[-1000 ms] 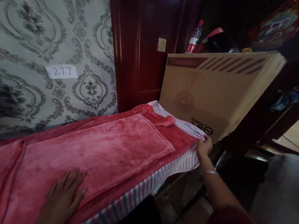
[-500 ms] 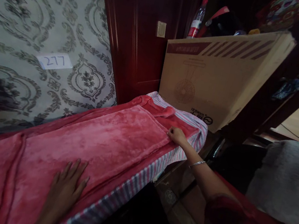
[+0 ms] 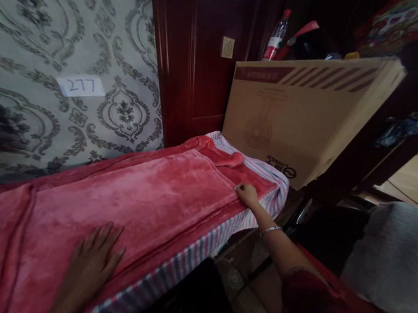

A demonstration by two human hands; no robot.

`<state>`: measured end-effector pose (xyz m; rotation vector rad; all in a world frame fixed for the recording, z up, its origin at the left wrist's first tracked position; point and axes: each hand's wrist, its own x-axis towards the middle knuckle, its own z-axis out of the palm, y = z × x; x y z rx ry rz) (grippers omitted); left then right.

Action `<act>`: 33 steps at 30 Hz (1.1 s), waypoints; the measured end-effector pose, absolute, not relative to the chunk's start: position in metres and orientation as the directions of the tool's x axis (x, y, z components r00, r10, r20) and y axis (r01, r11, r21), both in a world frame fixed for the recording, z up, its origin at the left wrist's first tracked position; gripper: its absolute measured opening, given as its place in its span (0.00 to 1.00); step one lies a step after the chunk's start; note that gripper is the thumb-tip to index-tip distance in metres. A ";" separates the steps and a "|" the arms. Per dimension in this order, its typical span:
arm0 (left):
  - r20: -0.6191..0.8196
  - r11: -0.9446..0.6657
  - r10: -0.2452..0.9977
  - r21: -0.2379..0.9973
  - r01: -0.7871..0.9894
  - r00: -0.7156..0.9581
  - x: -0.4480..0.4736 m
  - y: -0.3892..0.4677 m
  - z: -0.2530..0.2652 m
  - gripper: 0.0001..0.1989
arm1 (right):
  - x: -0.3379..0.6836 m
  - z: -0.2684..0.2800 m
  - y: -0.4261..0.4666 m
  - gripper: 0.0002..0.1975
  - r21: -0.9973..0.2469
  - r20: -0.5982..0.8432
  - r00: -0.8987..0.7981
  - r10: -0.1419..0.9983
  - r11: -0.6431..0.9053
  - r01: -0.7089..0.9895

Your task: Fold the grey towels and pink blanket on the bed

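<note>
A red plush cloth (image 3: 135,181), blanket or garment I cannot tell, lies spread in layers along a long surface covered by a striped cloth (image 3: 173,266). My left hand (image 3: 96,258) rests flat on the plush near its front side, fingers spread. At the far right corner of the upper layer, my right hand (image 3: 246,193) pinches the plush edge between thumb and fingers. A silvery bracelet circles that wrist. Toward the left, a thick fold with a dark seam crosses the plush. Bunched plush lies past my right hand at the far end.
A large cardboard box (image 3: 297,113) stands beyond the far end, with a bottle (image 3: 276,36) on top. Patterned wall (image 3: 124,109) runs along the left, bearing a paper marked 277. At right is a grey fluffy cover (image 3: 401,260) on dark furniture.
The view has tilted up slightly. Both hands keep nearly the same places on the plush, and the cloth looks much the same.
</note>
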<state>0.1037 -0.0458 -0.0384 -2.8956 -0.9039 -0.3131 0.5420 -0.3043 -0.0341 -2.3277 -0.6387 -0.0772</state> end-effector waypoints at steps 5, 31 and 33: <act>0.240 -0.822 0.550 -0.010 0.569 0.800 0.103 -0.044 -0.041 0.29 | 0.550 -0.036 -0.306 0.07 -0.644 0.141 0.864 0.484 -0.618 0.451; 0.183 -0.798 0.571 -0.106 0.594 0.800 0.105 -0.050 -0.033 0.28 | 0.550 -0.051 -0.322 0.14 -0.734 0.219 0.865 0.452 -0.508 0.451; 0.175 -0.792 0.578 -0.114 0.599 0.797 0.105 -0.050 -0.033 0.28 | 0.549 -0.049 -0.325 0.11 -0.748 0.214 0.859 0.465 -0.487 0.450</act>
